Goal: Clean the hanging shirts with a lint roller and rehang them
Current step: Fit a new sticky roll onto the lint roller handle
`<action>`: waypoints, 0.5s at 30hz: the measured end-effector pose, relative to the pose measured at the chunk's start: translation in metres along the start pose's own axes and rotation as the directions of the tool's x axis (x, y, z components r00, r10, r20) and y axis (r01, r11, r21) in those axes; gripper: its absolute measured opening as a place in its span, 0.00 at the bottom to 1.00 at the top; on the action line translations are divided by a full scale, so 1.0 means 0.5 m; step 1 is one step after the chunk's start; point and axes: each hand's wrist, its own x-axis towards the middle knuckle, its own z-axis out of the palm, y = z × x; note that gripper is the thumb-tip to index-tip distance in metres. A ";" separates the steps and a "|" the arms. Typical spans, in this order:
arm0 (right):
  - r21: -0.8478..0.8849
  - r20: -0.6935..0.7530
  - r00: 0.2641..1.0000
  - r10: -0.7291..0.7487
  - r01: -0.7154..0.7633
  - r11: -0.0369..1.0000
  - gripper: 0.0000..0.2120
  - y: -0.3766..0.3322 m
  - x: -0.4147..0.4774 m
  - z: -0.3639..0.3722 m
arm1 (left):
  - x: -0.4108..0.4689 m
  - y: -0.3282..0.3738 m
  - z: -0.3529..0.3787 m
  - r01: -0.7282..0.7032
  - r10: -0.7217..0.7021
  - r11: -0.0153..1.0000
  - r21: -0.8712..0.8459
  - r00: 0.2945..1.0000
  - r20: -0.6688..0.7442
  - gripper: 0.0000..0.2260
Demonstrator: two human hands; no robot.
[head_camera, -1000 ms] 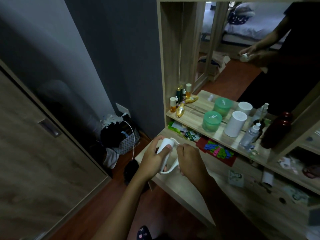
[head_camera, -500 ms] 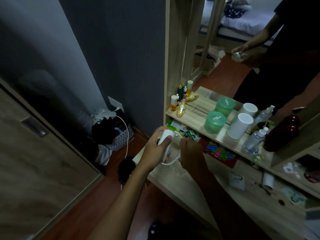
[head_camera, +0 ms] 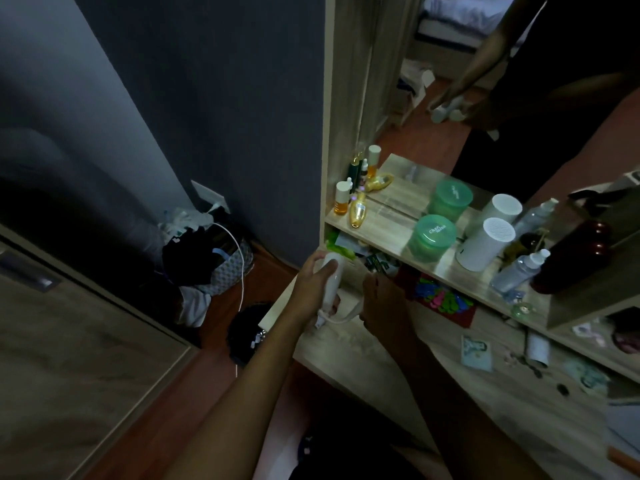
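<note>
While both hands meet low over the near corner of a pale wooden counter (head_camera: 363,355), the left hand (head_camera: 311,289) grips a white roller (head_camera: 331,275) by its handle. Its fingers (head_camera: 316,259) are wrapped round the handle, with the thumb laid over the front. The roller stands nearly upright, and a thin white curved piece runs from its lower end across to the right hand (head_camera: 384,303). That hand sits just right of the left fingers with its back to the camera. Its own fingers are hidden, so whether they pinch the curved piece cannot be told.

Beyond and right of the fingers, on a shelf (head_camera: 384,226), stands a green jar (head_camera: 431,237). White writing on its lid begins "Chari"; the rest is too small to read. Right of the jar is a white cylinder (head_camera: 485,247). Straight beyond the left fingers, small amber bottles (head_camera: 343,202) stand at the shelf's end. A mirror (head_camera: 433,98) behind the shelf reflects the hands and roller. Well left of the fingers, a basket (head_camera: 225,268) of dark cloth sits on the floor.
</note>
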 end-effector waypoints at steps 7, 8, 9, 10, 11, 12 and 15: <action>0.257 0.070 0.973 0.218 -0.229 0.939 0.14 0.092 0.016 0.013 | 0.079 -0.059 0.010 0.166 -0.169 0.985 -0.046 0.983 -0.069 0.13; 0.272 0.088 0.964 0.250 -0.264 0.925 0.14 0.110 0.018 0.011 | 0.087 -0.067 0.012 0.187 -0.191 0.981 -0.052 0.979 -0.071 0.13; 0.279 0.103 0.953 0.285 -0.303 0.911 0.14 0.131 0.022 0.011 | 0.095 -0.075 0.013 0.214 -0.219 0.974 -0.072 0.973 -0.069 0.13; 0.303 0.126 0.933 0.338 -0.361 0.882 0.14 0.152 0.028 0.013 | 0.100 -0.082 0.015 0.240 -0.246 0.967 -0.083 0.967 -0.068 0.13; 0.334 0.143 0.916 0.376 -0.402 0.853 0.15 0.170 0.035 0.013 | 0.107 -0.092 0.017 0.262 -0.268 0.961 -0.086 0.961 -0.072 0.13; 0.341 0.175 0.887 0.428 -0.462 0.819 0.15 0.187 0.045 0.014 | 0.112 -0.100 0.021 0.279 -0.285 0.957 -0.083 0.955 -0.075 0.13; 0.369 0.214 0.829 0.517 -0.559 0.743 0.15 0.234 0.076 0.033 | 0.128 -0.125 0.035 0.312 -0.318 0.948 -0.068 0.943 -0.104 0.12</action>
